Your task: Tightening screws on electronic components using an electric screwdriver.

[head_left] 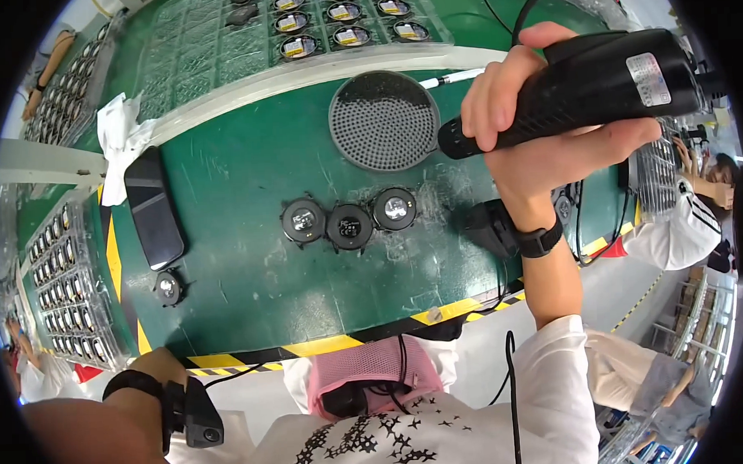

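Black cylindrical tool (579,86) in right hand (541,154), round watch modules (348,226), dotted grey disc (384,121)

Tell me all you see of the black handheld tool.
The black handheld tool looks like plastic: a thick, rounded body with a pale label near its wider right end, narrowing to a round tip at left. The right hand grips it above the green table. Whether it's running can't be told.

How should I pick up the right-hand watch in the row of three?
Probably pinch the right-hand watch by its round rim, near and far edges, from above: it lies flat, and the middle watch crowds its left side.
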`<state>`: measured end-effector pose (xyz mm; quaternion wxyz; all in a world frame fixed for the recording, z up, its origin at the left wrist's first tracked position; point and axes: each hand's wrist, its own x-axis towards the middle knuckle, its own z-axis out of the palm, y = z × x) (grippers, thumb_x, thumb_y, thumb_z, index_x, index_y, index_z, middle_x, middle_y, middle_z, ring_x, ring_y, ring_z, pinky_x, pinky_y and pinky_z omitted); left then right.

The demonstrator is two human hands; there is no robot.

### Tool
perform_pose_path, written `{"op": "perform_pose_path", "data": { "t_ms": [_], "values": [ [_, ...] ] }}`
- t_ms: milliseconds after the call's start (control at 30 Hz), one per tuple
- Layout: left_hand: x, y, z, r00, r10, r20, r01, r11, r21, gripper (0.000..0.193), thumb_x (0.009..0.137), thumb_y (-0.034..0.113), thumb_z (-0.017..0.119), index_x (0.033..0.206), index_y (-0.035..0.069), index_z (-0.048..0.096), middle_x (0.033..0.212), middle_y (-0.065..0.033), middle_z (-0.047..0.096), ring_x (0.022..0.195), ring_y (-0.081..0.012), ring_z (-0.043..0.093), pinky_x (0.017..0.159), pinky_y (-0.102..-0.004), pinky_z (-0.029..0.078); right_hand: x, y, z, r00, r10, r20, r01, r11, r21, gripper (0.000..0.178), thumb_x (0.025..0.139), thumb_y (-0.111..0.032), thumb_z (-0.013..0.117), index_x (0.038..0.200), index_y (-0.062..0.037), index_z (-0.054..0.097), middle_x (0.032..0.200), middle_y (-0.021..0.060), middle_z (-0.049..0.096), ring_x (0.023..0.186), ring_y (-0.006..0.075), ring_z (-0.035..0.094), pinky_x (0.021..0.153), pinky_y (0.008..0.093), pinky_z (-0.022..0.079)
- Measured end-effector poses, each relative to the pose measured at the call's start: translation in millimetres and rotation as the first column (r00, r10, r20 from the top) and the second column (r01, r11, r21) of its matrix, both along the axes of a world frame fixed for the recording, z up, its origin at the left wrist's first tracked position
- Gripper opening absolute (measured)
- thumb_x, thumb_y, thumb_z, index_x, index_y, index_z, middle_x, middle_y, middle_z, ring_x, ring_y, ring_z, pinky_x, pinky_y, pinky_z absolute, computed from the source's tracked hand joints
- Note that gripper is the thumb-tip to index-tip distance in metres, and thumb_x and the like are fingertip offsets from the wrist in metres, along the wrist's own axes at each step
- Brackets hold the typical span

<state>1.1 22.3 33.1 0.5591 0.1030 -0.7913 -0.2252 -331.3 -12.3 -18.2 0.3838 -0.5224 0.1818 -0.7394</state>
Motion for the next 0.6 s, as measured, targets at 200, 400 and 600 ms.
{"op": "perform_pose_path", "data": {
  "t_ms": [200,400,600],
  "values": [
    [-4.5,-10.3,5.5,0.997,0.022,0.068,-0.021,1.0,-0.006,0.036,0.084,0.023,0.078,0.115,0.007,0.068,0.104,-0.0086,0.065,0.091,-0.0258,0.065,0.08,-0.0419,0.057,7.1,5.4,-3.0,1.0,-0.022,-0.011,0.022,1.0,0.017,0.12,0.075,-0.104,0.023,0.128,-0.0013,0.057,0.056,0.0032,0.045,0.039,0.0172,0.039,0.04,0.0339,0.035],
    [5.1,-14.9,13.1,0.992,0.026,0.127,-0.023,0.999,-0.023,0.034,0.086,0.022,0.075,0.114,0.005,0.067,0.104,-0.0092,0.065,0.091,-0.0247,0.065,0.08,-0.0401,0.057,-1.8,7.5,0.4,0.999,-0.042,-0.027,0.042,0.999,0.012,0.12,0.075,-0.104,0.024,0.128,-0.0012,0.057,0.056,0.0018,0.045,0.039,0.0158,0.039,0.04,0.0332,0.035],
    [10.3,-13.2,19.9,0.988,0.033,0.149,-0.029,0.999,-0.03,0.031,0.088,0.02,0.072,0.113,0.004,0.066,0.103,-0.0097,0.065,0.09,-0.0236,0.065,0.079,-0.0384,0.056,2.5,10.4,0.3,1.0,0.001,0.028,-0.002,1.0,0.024,0.118,0.076,-0.102,0.028,0.128,-0.0012,0.058,0.057,0.0019,0.046,0.041,0.0149,0.041,0.041,0.0327,0.035]
  ]
}}
